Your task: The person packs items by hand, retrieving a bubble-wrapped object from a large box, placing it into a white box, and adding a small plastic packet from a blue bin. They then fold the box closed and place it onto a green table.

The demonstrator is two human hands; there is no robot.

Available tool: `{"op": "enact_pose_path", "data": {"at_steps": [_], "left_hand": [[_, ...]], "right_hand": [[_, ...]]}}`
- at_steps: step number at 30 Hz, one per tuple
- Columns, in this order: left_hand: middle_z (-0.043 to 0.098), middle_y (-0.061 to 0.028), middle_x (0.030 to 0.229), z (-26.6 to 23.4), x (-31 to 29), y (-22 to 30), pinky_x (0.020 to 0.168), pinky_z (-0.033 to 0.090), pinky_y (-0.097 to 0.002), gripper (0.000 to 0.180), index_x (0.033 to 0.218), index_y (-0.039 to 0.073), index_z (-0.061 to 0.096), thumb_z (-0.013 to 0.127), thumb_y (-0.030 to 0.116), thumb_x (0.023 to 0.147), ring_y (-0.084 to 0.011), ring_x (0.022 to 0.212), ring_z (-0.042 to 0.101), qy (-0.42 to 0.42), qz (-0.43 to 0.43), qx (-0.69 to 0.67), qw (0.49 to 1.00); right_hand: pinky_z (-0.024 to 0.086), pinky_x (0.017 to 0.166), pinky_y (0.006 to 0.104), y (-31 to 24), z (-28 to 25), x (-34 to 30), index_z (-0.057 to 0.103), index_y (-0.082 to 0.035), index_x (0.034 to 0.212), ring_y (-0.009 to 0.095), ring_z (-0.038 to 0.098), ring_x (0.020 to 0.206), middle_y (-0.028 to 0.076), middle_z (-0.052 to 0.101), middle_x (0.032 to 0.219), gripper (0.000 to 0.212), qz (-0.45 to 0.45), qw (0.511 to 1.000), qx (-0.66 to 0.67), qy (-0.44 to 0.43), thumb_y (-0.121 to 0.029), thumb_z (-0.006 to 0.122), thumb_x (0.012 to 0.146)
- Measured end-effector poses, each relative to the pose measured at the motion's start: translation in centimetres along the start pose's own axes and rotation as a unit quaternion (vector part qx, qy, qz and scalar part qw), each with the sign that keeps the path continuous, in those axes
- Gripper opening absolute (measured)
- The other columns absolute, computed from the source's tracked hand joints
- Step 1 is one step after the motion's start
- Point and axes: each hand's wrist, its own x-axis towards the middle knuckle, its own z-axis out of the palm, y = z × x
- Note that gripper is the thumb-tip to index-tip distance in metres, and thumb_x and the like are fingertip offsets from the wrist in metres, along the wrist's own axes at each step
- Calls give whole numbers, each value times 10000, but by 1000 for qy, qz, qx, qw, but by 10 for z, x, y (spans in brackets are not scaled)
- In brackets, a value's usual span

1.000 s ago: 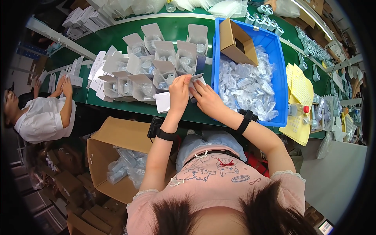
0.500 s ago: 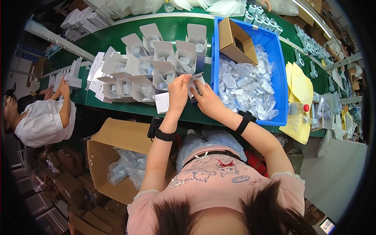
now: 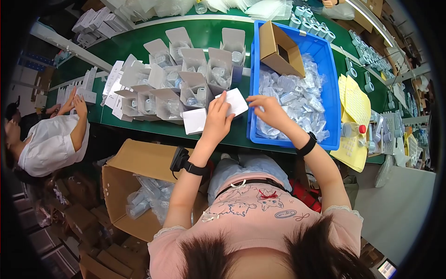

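My left hand (image 3: 218, 117) holds a small white carton (image 3: 239, 102) by its left side, fingers over it; the face toward me is closed. To its right, my right hand (image 3: 270, 111) is apart from the carton, fingers spread and holding nothing, over the near left part of a blue bin (image 3: 335, 93). The bin is full of clear plastic-wrapped parts (image 3: 290, 100). Another closed white carton (image 3: 194, 122) lies left of my left wrist. Just beyond stand several open white cartons (image 3: 168, 106), flaps up, with clear-bagged items inside.
An open brown box (image 3: 282, 49) leans inside the bin. Right of it are yellow sheets (image 3: 349, 104) and a red-capped bottle (image 3: 355, 128). Below the table edge, a cardboard box (image 3: 118, 186) holds bagged parts. A co-worker in white (image 3: 55, 144) works at the left.
My right hand has let go of the carton and moved right to the bin. The carton, open at its top before, now shows a closed face under my left hand.
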Motion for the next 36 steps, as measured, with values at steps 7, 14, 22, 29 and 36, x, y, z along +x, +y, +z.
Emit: {"op": "enact_pose_path", "data": {"at_steps": [7, 14, 22, 29, 36], "left_hand": [[463, -184, 1232, -1, 6, 8, 980, 339, -403, 530, 1183, -36, 462, 667, 94, 712, -368, 1150, 409, -54, 23, 91, 994], [466, -164, 1243, 1, 7, -1, 958, 362, -412, 577, 1212, -27, 455, 679, 128, 704, -372, 1136, 428, -47, 38, 87, 994], [509, -199, 1187, -5, 20, -2, 916, 407, -392, 487, 1176, -53, 471, 620, 62, 727, -361, 1080, 490, -68, 84, 153, 982], [604, -179, 1047, -13, 35, -6, 828, 464, -364, 290, 1081, 10, 579, 555, 59, 797, -327, 960, 580, -41, -22, -12, 999], [612, -188, 1008, -19, 46, -10, 826, 466, -385, 230, 1014, -14, 598, 541, 55, 802, -348, 956, 575, -88, -76, -73, 991]], "right_hand": [[457, 843, 383, -2, 1, 10, 592, 5, 1036, 320, 564, 988, 174, 578, 1087, 322, -68, 995, -75, 26, 6, 527, 720], [397, 954, 373, 5, 13, 25, 551, 35, 1088, 340, 463, 1149, 200, 508, 1193, 352, -125, 986, -107, 16, 4, 524, 739], [415, 929, 374, -4, 15, 11, 508, 52, 1139, 333, 506, 1090, 231, 520, 1154, 445, 35, 990, -127, 47, 22, 520, 696], [402, 928, 392, -15, 36, 4, 511, 12, 1150, 322, 486, 1103, 177, 511, 1171, 493, -187, 959, -210, 32, 14, 540, 657], [366, 965, 401, -16, 57, 11, 521, 6, 1143, 315, 445, 1145, 151, 510, 1185, 507, -135, 953, -270, 26, -32, 569, 639]]}}
